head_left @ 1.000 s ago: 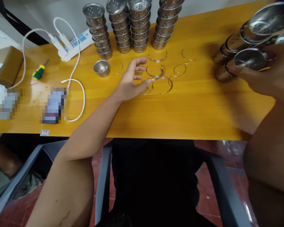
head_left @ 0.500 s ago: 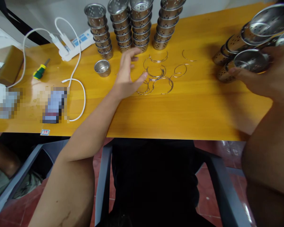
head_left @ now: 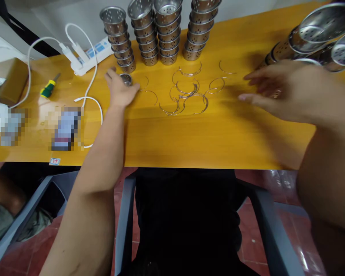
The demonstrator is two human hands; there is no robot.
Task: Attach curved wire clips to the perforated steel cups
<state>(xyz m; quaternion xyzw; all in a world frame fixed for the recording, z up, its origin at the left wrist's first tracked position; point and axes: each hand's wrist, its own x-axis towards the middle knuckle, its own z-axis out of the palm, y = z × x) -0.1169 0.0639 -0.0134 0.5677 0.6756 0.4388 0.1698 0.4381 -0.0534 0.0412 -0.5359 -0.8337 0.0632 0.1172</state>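
My left hand (head_left: 121, 90) is at the small metal cup (head_left: 126, 79), its fingers apart around the cup and partly covering it. My right hand (head_left: 287, 92) hovers at the right with fingers spread and nothing between them, in front of stacked perforated cups (head_left: 286, 48). Between the hands lie several thin curved metal wires (head_left: 189, 94) in a loose tangle on the yellow table (head_left: 218, 142). Behind them, perforated metal cups stand in several stacks, one at the left (head_left: 122, 44) and one farther right (head_left: 197, 36).
A white power strip (head_left: 94, 55) with white cables stands at the back left. Left of it are a green-and-yellow screwdriver (head_left: 48, 89), a blurred phone (head_left: 66, 128) and a cardboard box (head_left: 14, 82). Another person's leg (head_left: 5, 191) shows at the lower left.
My left hand has moved left from beside the wires to the small cup. My right hand has drawn back left from the stacked cups, and its fingers have come off them.
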